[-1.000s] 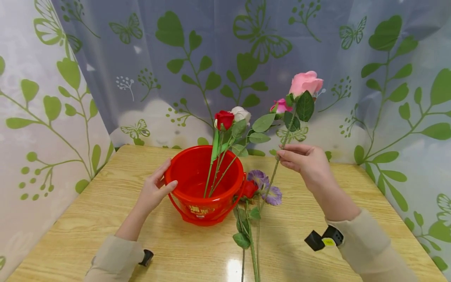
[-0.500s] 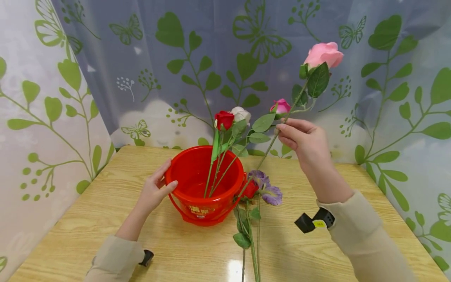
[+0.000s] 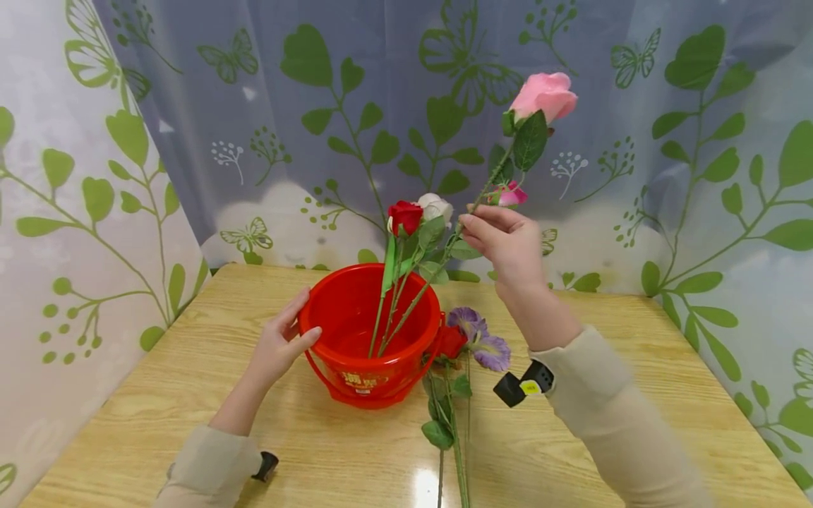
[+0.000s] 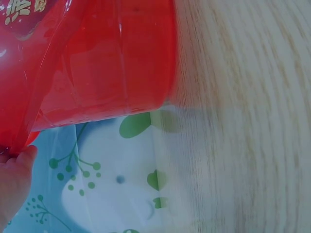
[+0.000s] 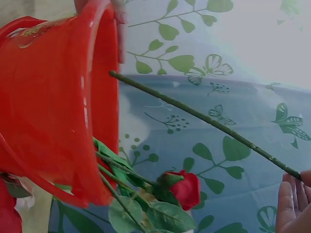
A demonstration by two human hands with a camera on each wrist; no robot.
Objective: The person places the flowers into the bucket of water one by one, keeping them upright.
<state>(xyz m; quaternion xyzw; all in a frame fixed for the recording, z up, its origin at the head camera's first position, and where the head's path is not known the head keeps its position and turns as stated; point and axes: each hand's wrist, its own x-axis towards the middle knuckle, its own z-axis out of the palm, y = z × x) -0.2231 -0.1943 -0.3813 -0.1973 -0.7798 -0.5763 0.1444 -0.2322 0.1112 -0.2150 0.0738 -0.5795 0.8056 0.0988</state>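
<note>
My left hand (image 3: 279, 342) holds the rim of a red plastic bucket (image 3: 336, 307), its thumb at the front side. Between thumb and fingertips my right hand (image 3: 508, 243) pinches the stem (image 5: 204, 116) of a light pink artificial rose (image 3: 545, 97), above and right of the bucket. The stem slants down to the left; its bare lower end appears at the bucket's mouth in the right wrist view. Standing in the bucket and leaning right are a red rose (image 3: 405, 216), a white rose (image 3: 435, 207) and a bright pink rose (image 3: 510, 194), partly overlapped by the held one.
Beside the bucket on the wooden table (image 3: 190, 353) lie a purple flower (image 3: 490, 351) and another red rose (image 3: 452, 341), stems toward the front edge. A curtain with leaves and butterflies (image 3: 254, 141) hangs behind the table. The bucket's handle hangs down its front.
My right hand has raised the light pink rose, then moved it left, bringing its stem from beside the bucket to over its opening. The left hand stays on the rim.
</note>
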